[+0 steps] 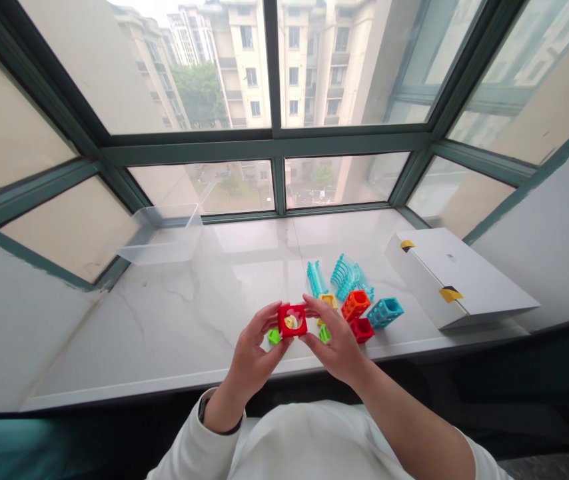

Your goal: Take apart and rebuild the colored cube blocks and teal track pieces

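Red block: held between both hands above the windowsill, close to its near edge; round opening faces the camera.
Left hand: thumb and fingers pinch the block's left side.
Right hand: thumb and fingertips on its right side.
Near edge, right of the hands: orange block, crimson block and blue block, grouped together.
Farther from that edge: turquoise track pieces.
Far left corner: clear bin.
Right end: white box.
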`<state>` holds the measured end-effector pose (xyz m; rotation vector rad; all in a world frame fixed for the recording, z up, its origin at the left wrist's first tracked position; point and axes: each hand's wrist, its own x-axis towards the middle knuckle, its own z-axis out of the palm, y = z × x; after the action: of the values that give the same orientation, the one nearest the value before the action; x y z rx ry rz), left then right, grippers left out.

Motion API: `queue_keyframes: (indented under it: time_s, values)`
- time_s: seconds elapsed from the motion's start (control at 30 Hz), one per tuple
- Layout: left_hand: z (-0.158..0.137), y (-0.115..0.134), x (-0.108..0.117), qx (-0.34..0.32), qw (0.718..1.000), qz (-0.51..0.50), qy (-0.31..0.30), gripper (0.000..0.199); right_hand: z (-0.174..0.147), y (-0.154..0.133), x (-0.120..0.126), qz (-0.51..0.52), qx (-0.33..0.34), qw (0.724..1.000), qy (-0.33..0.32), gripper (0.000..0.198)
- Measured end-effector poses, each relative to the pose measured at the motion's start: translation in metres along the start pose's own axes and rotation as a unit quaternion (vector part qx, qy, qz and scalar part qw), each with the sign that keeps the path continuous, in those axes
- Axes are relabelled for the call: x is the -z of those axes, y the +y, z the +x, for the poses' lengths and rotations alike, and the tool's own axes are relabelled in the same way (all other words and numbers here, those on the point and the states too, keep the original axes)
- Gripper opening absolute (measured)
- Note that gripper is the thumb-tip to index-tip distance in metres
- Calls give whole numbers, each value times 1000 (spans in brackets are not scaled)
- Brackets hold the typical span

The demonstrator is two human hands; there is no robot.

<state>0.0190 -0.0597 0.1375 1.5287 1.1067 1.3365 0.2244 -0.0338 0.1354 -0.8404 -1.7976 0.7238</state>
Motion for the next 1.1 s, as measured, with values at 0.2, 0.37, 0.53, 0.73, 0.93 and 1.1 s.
queue_keyframes:
  time_s: [0.2,0.37,0.53,0.73,0.93,1.1]
  values:
    - [0,14,-2,-27,999,18,-9,43,-3,0,7,-42,50,998,-7,50]
    - [-3,19,0,-33,998,45,-24,46,-3,-3,11,-73,82,994,-8,51]
    - [-3,17,-1,-11,999,19,-26,42,-4,-2,14,-70,81,994,-21,51]
    - [-2,16,-10,7,998,-34,-48,46,-7,4,21,-46,53,997,-28,54]
    - [2,15,-23,14,998,31,-52,47,-18,12,36,-61,28,998,-21,48]
    - [9,9,-34,1,995,77,-71,49,-27,21,48,-67,15,998,-9,47]
